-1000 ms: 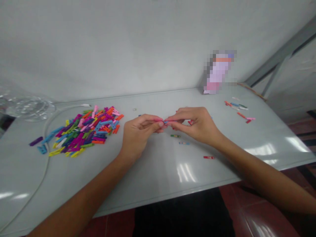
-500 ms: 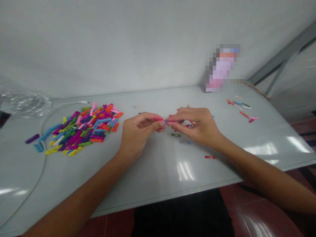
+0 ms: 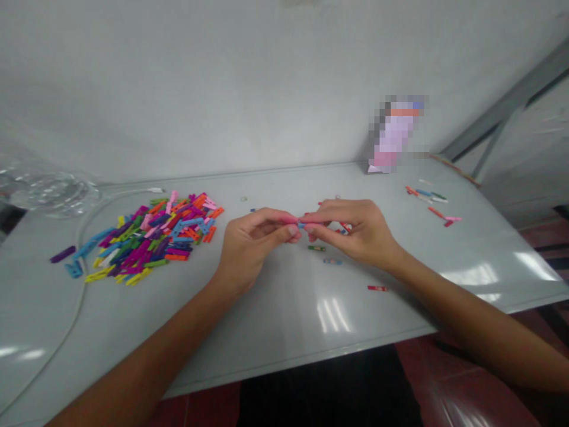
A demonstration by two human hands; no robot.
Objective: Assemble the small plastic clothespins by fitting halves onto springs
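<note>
Head: left hand (image 3: 246, 244), right hand (image 3: 362, 228) pinch blue piece (image 3: 301, 226); glossy table (image 3: 275, 332).

Smth glossy tbl (image 3: 275, 320), matt-lkg pegs (image 3: 141, 248)

Held piece (image 3: 301, 226): light blue
Peg pile (image 3: 153, 237): magenta, pink, orange, yellow, green, light blue, dark blue, purple, a touch of white
Lone peg (image 3: 63, 254): dark purple
Green strip (image 3: 317, 248): green, pale mark mid-length
Blue strip (image 3: 333, 261): light blue, paler middle
Red strip (image 3: 377, 288): red, pale mark
Table (image 3: 275, 332): pale grey, white glare streaks
Packet (image 3: 395, 136): lilac, orange band, pink base, pixelated
Cable (image 3: 82, 290): white
Floor (image 3: 453, 379): dark red
Garment (image 3: 329, 391): black
</note>
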